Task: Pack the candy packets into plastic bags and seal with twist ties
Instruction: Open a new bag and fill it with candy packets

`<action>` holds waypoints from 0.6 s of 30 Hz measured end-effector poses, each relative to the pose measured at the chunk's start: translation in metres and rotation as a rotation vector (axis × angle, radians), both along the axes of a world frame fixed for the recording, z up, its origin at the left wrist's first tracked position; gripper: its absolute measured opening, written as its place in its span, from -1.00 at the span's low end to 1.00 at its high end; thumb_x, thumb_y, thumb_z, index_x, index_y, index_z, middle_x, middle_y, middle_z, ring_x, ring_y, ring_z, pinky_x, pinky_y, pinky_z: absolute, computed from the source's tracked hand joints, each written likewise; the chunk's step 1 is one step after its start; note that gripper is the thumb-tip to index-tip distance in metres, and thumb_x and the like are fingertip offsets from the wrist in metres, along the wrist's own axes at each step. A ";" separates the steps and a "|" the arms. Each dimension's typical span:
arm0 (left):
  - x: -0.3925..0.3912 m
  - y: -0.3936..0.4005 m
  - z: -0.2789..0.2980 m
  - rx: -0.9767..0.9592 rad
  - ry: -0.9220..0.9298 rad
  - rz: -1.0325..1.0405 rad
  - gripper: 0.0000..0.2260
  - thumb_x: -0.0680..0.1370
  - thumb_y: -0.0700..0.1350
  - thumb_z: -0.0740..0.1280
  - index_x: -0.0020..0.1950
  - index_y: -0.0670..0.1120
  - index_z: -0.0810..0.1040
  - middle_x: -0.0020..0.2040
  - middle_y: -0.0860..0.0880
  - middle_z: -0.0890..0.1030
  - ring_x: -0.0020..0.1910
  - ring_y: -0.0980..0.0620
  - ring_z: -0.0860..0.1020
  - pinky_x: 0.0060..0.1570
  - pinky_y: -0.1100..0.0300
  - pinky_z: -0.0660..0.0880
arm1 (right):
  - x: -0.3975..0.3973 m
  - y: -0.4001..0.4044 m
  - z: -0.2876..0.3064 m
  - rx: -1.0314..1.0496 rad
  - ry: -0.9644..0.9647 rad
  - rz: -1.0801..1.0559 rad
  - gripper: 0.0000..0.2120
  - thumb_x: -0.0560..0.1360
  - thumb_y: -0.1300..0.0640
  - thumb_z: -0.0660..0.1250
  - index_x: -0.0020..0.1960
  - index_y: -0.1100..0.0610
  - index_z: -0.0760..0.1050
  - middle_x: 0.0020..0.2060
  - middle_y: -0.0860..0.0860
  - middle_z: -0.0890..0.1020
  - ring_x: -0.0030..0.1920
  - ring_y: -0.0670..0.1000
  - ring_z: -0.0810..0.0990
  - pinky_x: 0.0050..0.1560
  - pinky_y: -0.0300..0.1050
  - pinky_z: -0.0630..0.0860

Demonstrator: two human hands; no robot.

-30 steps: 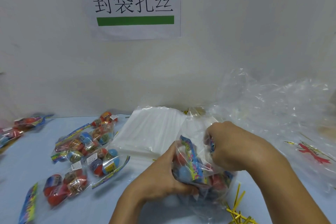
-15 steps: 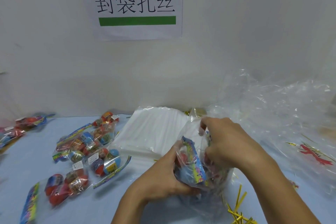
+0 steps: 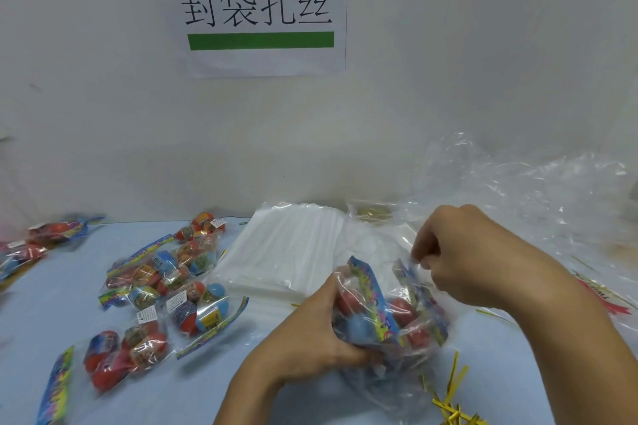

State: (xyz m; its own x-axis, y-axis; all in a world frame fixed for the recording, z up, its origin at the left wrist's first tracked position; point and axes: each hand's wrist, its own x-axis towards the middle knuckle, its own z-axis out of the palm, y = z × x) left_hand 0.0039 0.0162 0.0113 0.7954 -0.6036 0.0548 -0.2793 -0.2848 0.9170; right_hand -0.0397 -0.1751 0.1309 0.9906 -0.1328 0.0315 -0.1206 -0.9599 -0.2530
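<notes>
Yellow twist ties (image 3: 448,404) were seen at the tabletop's near edge. A clear bag (image 3: 390,328) with candy packets inside was gripped by the left hand (image 3: 310,338). Its top was pinched by the right hand (image 3: 462,252). More candy packets (image 3: 162,286) were spread toward the left edge. A stack of plastic bags (image 3: 286,252) was laid by the far edge.

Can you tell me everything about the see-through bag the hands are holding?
The clear, crinkly plastic bag sits near the front of the light blue table. Inside it are candy packets with red and blue egg-shaped sweets and rainbow-printed card tops. The left hand grips its side, fingers curled round the bag and the packets within. The right hand pinches the thin film at its open top and holds it up. It is not tied. Yellow twist ties lie beside it.
</notes>
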 end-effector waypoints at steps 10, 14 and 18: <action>-0.002 -0.001 0.002 -0.009 -0.025 -0.015 -0.31 0.35 -0.04 0.61 0.31 0.35 0.32 0.15 0.29 0.62 0.10 0.26 0.62 0.00 0.44 0.49 | 0.003 0.008 -0.014 -0.137 0.174 -0.067 -0.80 0.47 0.02 0.41 -0.21 0.06 0.43 -0.24 -0.02 0.50 -0.28 -0.01 0.50 -0.32 -0.18 0.39; -0.001 -0.002 0.001 -0.013 -0.025 -0.019 -0.30 0.36 -0.04 0.61 0.36 0.29 0.33 0.18 0.25 0.62 0.13 0.23 0.61 0.04 0.40 0.51 | 0.004 0.014 -0.015 -0.155 0.172 -0.048 -0.88 0.45 0.12 0.39 -0.19 0.04 0.44 -0.22 -0.01 0.50 -0.21 0.04 0.54 -0.22 -0.15 0.45; -0.001 -0.001 0.001 -0.019 -0.017 -0.009 -0.32 0.36 -0.06 0.61 0.35 0.23 0.35 0.16 0.25 0.63 0.11 0.24 0.63 0.04 0.40 0.51 | 0.002 0.009 -0.010 -0.154 0.117 -0.055 -0.89 0.44 0.17 0.33 -0.23 0.05 0.44 -0.26 -0.02 0.50 -0.28 0.02 0.49 -0.25 -0.16 0.42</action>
